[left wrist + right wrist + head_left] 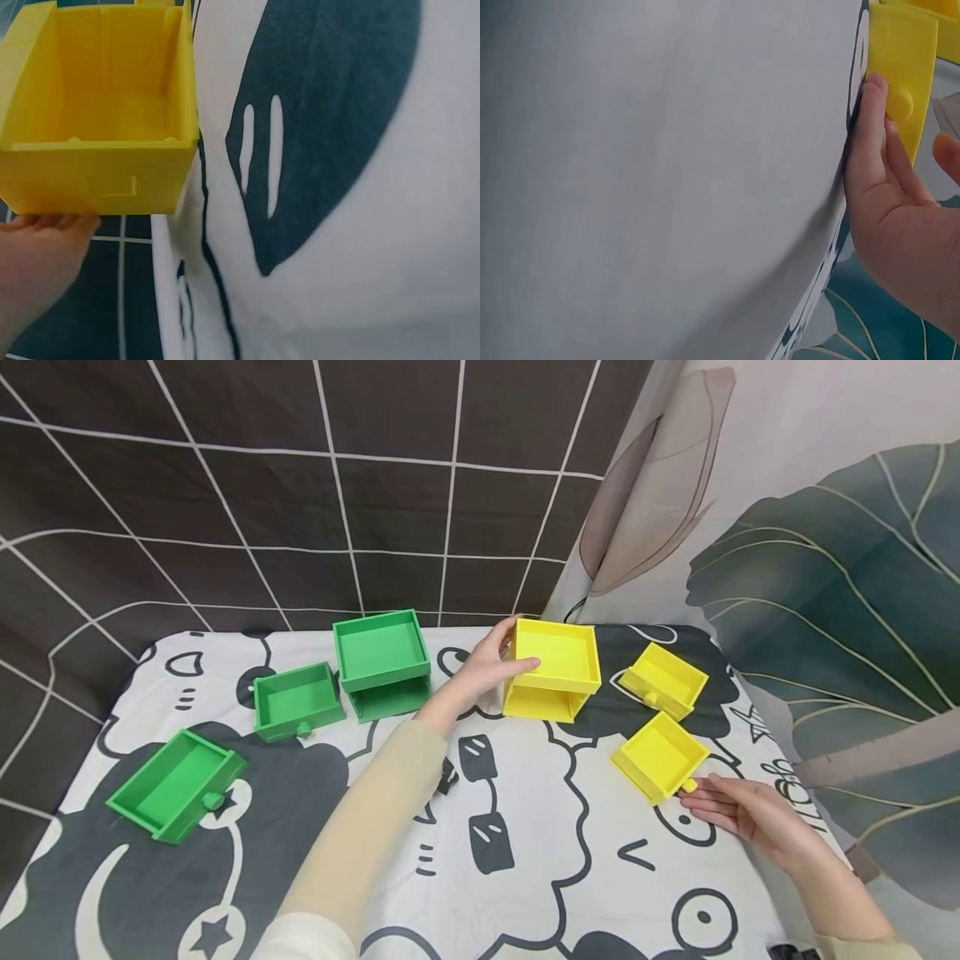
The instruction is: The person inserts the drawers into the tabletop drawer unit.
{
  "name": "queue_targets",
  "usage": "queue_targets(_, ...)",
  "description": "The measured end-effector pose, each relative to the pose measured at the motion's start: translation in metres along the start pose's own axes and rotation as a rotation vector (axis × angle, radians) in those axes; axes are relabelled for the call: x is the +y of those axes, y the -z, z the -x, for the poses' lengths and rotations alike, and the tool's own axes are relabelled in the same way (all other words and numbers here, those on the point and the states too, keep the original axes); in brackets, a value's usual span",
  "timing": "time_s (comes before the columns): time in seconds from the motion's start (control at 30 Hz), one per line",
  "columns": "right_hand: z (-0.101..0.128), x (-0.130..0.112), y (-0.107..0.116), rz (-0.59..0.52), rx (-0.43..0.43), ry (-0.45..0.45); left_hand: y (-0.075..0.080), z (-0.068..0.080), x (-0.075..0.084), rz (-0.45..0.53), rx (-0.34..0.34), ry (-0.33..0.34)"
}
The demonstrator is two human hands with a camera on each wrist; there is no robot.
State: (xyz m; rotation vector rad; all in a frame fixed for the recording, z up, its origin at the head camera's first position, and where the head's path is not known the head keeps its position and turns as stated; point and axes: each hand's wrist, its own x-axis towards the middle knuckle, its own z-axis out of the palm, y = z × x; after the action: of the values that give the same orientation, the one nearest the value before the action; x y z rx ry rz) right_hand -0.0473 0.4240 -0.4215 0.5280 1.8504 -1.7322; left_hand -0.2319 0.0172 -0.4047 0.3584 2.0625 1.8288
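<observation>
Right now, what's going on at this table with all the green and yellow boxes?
A person sits at a table covered with a cartoon-print cloth. The left hand holds the side of a yellow drawer cabinet, whose slot is empty. The right hand lies flat with its fingertips at the knob of a yellow drawer; a second yellow drawer sits behind. To the left stand a green cabinet and two green drawers, all untouched.

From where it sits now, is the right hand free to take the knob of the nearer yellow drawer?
Probably yes. The right hand lies on the cloth with its fingertips at the knob of the nearer yellow drawer, and nothing stands between them.
</observation>
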Motion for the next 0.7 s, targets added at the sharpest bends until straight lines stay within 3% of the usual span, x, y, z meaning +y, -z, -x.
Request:
queue_targets(0.17, -0.002, 0.001, -0.001, 0.021, 0.013, -0.01, 0.001, -0.003, -0.002, 0.12, 0.0, 0.023)
queue_targets(0.5, -0.006, -0.002, -0.008, 0.218, 0.109, -0.019, -0.002, -0.002, -0.005, 0.113, 0.057, -0.019)
queue_targets(0.7, -0.005, -0.003, -0.015, 0.252, 0.153, -0.012, -0.003, 0.001, -0.006, 0.103, 0.092, -0.047)
